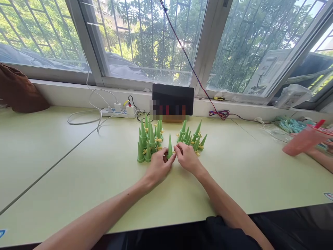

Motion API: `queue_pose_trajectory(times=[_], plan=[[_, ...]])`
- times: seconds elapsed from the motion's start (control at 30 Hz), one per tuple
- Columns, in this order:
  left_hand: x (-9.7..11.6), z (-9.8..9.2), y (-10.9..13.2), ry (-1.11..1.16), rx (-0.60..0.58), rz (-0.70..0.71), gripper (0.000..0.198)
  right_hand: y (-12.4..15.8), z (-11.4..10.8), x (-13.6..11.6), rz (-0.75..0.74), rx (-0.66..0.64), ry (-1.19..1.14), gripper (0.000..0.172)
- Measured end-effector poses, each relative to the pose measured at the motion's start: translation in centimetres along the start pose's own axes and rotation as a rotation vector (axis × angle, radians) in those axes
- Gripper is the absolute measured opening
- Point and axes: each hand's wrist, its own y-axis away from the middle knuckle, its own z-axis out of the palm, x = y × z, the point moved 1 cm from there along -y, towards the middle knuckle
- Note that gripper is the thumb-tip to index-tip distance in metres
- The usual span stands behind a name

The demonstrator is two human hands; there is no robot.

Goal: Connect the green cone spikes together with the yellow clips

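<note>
Between my hands a green cone (170, 146) stands upright on the pale table, its base partly hidden by fingers. My left hand (160, 162) is closed around the lower part of this cone. My right hand (187, 156) pinches at the cone's right side, where a small yellowish piece shows; the fingers hide most of it. To the left stands a cluster of green cones (151, 137), several with yellow pieces near their bases. Beyond my right hand is a second group of green cones (197, 130), some leaning.
A dark tablet (173, 100) stands against the sill behind the cones. A power strip (119, 111) with white cables lies at back left, a brown bag (20, 90) farther left. Coiled red-blue wire (219, 114) lies back right. At right, another person's arm is near a pink cup (303, 140).
</note>
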Motion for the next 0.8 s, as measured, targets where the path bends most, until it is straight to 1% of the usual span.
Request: queue_pose_trajectory(times=[0.17, 0.37, 0.5, 0.6, 0.7, 0.8], plan=[[-0.04, -0.09, -0.03, -0.033, 0.021, 0.033, 0.031, 0.06, 0.02, 0.08, 0.027, -0.009, -0.052, 0.020], [0.28, -0.18, -0.16, 0.036, 0.004, -0.039, 0.032, 0.11, -0.04, -0.13, 0.002, -0.025, -0.111, 0.019], [0.27, -0.20, -0.23, 0.101, -0.008, -0.093, 0.034, 0.14, -0.20, -0.39, -0.063, 0.014, -0.104, 0.015], [0.00, -0.12, -0.14, 0.144, -0.020, -0.123, 0.035, 0.13, -0.25, -0.35, -0.091, 0.021, -0.098, 0.014], [-0.28, 0.00, -0.01, 0.177, -0.034, -0.150, 0.036, 0.10, -0.23, -0.13, -0.087, 0.015, -0.103, 0.013], [-0.42, 0.03, 0.02, 0.150, -0.039, -0.144, 0.035, 0.08, -0.21, 0.05, -0.076, 0.003, -0.115, 0.010]])
